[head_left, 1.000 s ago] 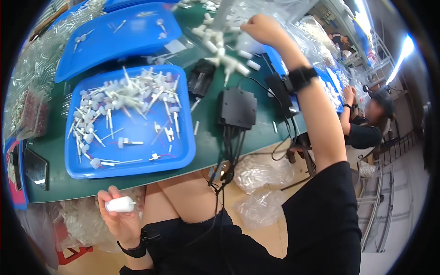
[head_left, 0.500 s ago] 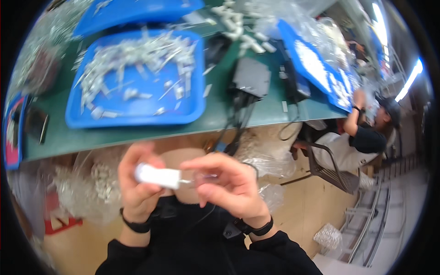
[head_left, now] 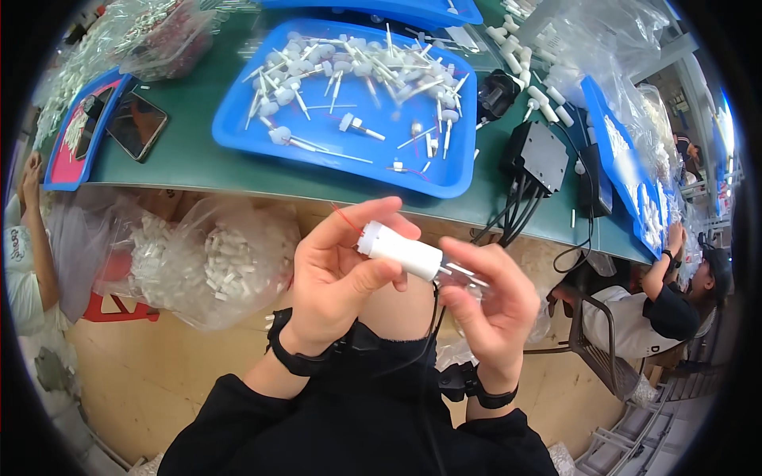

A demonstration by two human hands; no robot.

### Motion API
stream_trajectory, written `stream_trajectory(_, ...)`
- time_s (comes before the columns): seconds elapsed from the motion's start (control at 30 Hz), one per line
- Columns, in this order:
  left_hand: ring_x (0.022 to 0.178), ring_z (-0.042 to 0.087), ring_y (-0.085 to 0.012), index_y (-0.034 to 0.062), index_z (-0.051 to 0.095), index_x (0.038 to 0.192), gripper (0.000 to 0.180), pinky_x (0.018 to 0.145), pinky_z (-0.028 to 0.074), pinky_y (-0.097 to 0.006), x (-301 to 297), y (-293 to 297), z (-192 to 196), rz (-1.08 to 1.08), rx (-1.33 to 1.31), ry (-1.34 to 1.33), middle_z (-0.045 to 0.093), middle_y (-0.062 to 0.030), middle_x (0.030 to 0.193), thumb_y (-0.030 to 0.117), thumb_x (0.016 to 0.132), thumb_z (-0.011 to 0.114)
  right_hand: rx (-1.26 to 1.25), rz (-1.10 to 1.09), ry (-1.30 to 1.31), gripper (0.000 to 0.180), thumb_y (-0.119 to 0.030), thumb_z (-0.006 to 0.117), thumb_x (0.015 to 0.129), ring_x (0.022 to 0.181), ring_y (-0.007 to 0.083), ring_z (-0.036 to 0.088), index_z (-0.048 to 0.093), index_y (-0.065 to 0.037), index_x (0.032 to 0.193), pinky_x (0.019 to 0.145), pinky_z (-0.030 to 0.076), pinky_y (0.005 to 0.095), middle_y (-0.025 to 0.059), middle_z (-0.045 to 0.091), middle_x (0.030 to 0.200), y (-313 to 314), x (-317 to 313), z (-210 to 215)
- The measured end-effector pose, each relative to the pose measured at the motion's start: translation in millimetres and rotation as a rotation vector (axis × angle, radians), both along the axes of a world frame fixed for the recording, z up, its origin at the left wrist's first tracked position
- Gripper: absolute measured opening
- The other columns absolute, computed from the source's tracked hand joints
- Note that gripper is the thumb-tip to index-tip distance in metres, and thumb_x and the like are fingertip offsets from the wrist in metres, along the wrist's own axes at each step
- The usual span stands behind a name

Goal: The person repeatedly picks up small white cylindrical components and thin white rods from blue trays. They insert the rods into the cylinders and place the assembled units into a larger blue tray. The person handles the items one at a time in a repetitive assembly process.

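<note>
We look down at a green table [head_left: 198,163]. On its far left lies a pink and blue tray [head_left: 75,135], with a dark phone [head_left: 136,124] just beside it. Below the table edge hangs a clear bag of small white parts [head_left: 210,270]. In the middle of the table sits a big blue tray [head_left: 349,151] full of white sticks and caps. To the right of that tray rests a black box [head_left: 538,157] with cords hanging down. Nothing blocks our hands, which are in front of the table.

Our left hand [head_left: 337,282] curls around a white tube [head_left: 399,250], thumb and fingers closed on it. Our right hand [head_left: 492,305] pinches the tube's clear end with bent fingers.
</note>
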State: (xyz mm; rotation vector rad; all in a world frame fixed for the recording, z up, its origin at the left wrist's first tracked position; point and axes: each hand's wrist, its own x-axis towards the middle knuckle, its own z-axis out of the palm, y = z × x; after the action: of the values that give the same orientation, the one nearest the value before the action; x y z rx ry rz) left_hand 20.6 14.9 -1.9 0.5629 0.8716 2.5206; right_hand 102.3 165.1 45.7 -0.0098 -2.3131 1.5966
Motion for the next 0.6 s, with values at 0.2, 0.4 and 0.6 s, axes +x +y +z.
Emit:
stream_trajectory(0.2,0.08,0.061,-0.0167,-0.0047,0.053,0.112,0.031,0.069,0.052,-0.027,0,5,-6,0.137,-0.135,0.108,0.061,-0.0159,0.1,0.0,0.083,0.061,-0.249,-0.044,-0.062,0.037,-0.001,0.067,0.076,0.071,0.0119,0.058,0.059,0.001,0.111,0.062,0.046,0.0237,0.008,0.062,0.084,-6,-6,-14)
stream_trajectory(0.4,0.084,0.061,-0.0161,-0.0049,0.056,0.111,0.029,0.072,0.051,-0.026,-4,-2,-3,0.057,-0.271,0.16,0.062,-0.0139,0.101,-0.002,0.082,0.061,-0.108,0.01,-0.018,0.034,-0.001,0.066,0.076,0.074,0.0156,0.061,0.06,0.001,0.11,0.066,0.048,0.0248,0.0096,0.064,0.091,-2,-9,-25)
stream_trajectory(0.6,0.092,0.058,-0.0147,-0.003,0.058,0.114,0.035,0.075,0.05,-0.025,-10,-10,-4,0.101,-0.397,0.231,0.06,-0.0104,0.101,-0.005,0.079,0.063,0.047,-0.096,0.005,0.032,-0.006,0.073,0.072,0.074,0.0201,0.064,0.06,0.0,0.101,0.067,0.049,0.0253,0.0098,0.065,0.091,-1,-10,-29)
